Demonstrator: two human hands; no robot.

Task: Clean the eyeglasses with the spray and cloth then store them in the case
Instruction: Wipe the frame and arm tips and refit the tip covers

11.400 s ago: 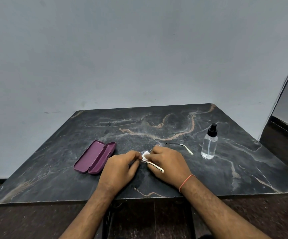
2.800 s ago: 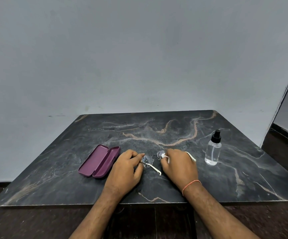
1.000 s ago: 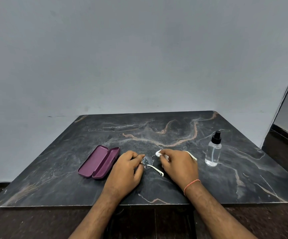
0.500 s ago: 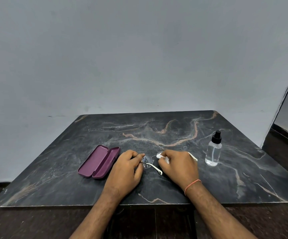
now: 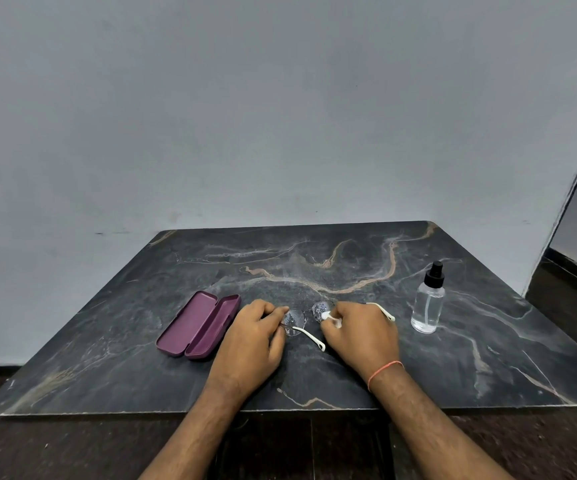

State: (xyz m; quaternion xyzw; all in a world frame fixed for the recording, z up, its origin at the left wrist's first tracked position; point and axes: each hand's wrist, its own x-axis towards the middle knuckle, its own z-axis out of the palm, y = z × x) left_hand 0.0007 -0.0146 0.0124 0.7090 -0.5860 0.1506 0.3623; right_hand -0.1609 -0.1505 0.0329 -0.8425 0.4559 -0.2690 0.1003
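Observation:
The eyeglasses (image 5: pixel 295 319), with clear round lenses and white temple arms, lie unfolded low over the middle of the dark marble table (image 5: pixel 141 306). My left hand (image 5: pixel 250 344) pinches their left lens edge. My right hand (image 5: pixel 361 336) presses a small white cloth (image 5: pixel 327 316) against the right lens; most of the cloth is hidden under my fingers. The maroon case (image 5: pixel 199 325) lies open to the left of my left hand. The clear spray bottle (image 5: pixel 428 301) with a black nozzle stands upright to the right of my right hand.
A plain grey wall rises right behind the table. The table's front edge (image 5: pixel 176 412) runs just below my wrists, with dark floor beneath. A dark wall corner and skirting sit at the far right.
My right hand has made small rubbing shifts with the cloth on the right lens. Much earlier the cloth was at the left lens. My left hand, the case and the bottle stay put.

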